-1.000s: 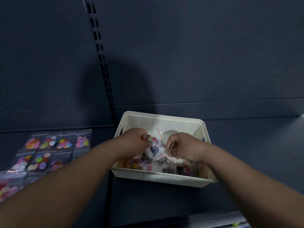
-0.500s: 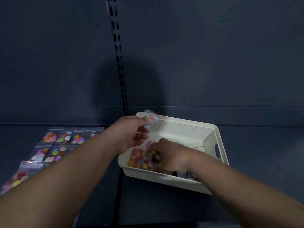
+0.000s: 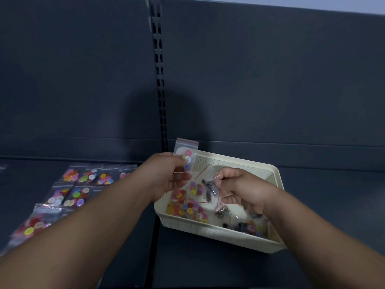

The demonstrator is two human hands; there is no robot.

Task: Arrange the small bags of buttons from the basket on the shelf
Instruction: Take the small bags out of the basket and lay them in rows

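The left hand (image 3: pixel 166 176) is pinching a small bag (image 3: pixel 186 151) of pastel buttons between its thumb and curled fingers. It is holding the bag upright, so the red-striped top is sticking up past the knuckles, just over the far left corner of the basket (image 3: pixel 239 161). The right hand (image 3: pixel 243 189) is hovering inside the basket, to the right of the left hand, near it but not touching. Its fingers are curled and pinching the top of a clear dark-button bag (image 3: pixel 210 185), which is hanging off the fingertips toward the left hand.

Beneath both hands, loose bags (image 3: pixel 187 203) are lying heaped on the basket floor. Bright pink, yellow and orange ones are sitting under the left hand, and darker ones are showing under the right wrist. The basket is cream and perforated, and it is sitting on the dark shelf (image 3: pixel 323 195).

Out to the left of the left forearm, the laid-out bags (image 3: pixel 83 184) are lying flat in rows on the same shelf, well apart from the basket — the ones nearest the elbow are too blurred to make out button by button. Beyond the hands, a slotted rail (image 3: pixel 159 80) is running up the dark back panel (image 3: pixel 270 80), and a rounded shadow is falling across it just above the held bag.
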